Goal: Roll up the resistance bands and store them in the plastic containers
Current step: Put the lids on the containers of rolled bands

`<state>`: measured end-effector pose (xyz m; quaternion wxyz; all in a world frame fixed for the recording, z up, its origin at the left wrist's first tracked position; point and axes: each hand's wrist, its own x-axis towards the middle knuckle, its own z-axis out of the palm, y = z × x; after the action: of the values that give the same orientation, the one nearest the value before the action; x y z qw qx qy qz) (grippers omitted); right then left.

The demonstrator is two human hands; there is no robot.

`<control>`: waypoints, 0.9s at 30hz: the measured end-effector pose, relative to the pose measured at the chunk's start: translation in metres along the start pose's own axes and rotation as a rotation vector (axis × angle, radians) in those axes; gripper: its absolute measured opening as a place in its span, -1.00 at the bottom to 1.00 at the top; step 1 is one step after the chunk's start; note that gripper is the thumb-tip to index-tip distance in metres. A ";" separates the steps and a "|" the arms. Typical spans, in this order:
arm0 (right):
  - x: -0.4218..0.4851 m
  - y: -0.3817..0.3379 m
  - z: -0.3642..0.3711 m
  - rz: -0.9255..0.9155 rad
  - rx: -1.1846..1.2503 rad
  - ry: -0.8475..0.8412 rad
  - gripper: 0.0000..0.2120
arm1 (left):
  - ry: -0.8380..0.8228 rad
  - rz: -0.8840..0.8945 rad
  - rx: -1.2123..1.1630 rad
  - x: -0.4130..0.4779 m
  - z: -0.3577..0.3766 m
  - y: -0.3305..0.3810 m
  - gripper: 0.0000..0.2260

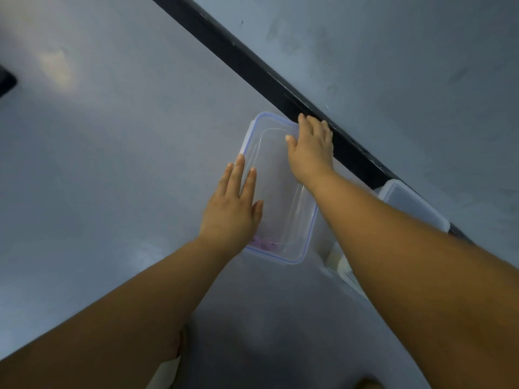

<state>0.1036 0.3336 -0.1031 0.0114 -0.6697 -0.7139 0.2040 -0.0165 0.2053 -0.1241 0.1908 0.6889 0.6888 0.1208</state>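
Our left grip (233,209) lay flat, fingers straight, on the 9 o'clock edge of the clear box (308,237), holding nothing. Our right grip (311,147) rested spread over the corner at 1 o'clock, fingers draped loosely and not clamped.

The box sat on the grey surface against the black strip (280,88). Its long axis ran from 6 to 12 o'clock and its lid (278,178) faced up. A purple patch (262,244), likely a band, showed inside at 7 o'clock.

We judged that uneven pressing could leave the near end of the lid unseated. The band might catch under the seal there, or the box might skid into the strip. A second box (412,203) lay at 4 o'clock.
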 end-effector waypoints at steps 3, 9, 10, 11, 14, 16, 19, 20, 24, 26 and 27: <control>-0.054 0.005 0.013 0.180 0.302 0.171 -0.37 | 0.014 -0.208 -0.334 -0.007 -0.005 -0.006 -0.50; -0.147 0.015 0.061 0.803 0.846 0.119 -0.82 | 0.074 -0.629 -0.806 -0.036 -0.008 -0.009 -0.80; -0.154 0.013 0.064 0.850 0.910 0.113 -0.80 | 0.081 -0.648 -0.843 -0.037 -0.007 -0.008 -0.81; -0.157 0.011 0.066 0.884 0.975 0.103 -0.76 | 0.101 -0.655 -0.863 -0.035 -0.007 -0.006 -0.80; -0.155 0.008 0.066 0.928 1.100 0.117 -0.80 | 0.133 -0.619 -0.864 -0.024 -0.009 -0.003 -0.78; -0.146 0.007 0.061 0.931 1.121 0.141 -0.85 | 0.106 -0.572 -0.848 -0.011 -0.009 -0.002 -0.76; -0.133 0.013 0.057 0.911 1.072 0.143 -0.78 | 0.035 -0.519 -0.879 0.009 -0.006 0.000 -0.70; -0.131 0.015 0.056 0.914 1.070 0.142 -0.76 | 0.012 -0.509 -0.865 0.013 -0.005 0.000 -0.69; -0.130 0.015 0.055 0.904 1.103 0.136 -0.84 | -0.014 -0.516 -0.847 0.016 0.000 -0.003 -0.68; -0.133 0.014 0.057 0.909 1.106 0.144 -0.79 | 0.001 -0.533 -0.890 0.014 0.002 -0.004 -0.71; -0.133 0.013 0.057 0.908 1.107 0.142 -0.80 | 0.013 -0.539 -0.908 0.014 0.002 -0.004 -0.73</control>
<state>0.1132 0.1902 -0.1256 0.3098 -0.8083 -0.1542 0.4764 -0.0191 0.2184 -0.1295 0.4899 0.3343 0.7211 0.3581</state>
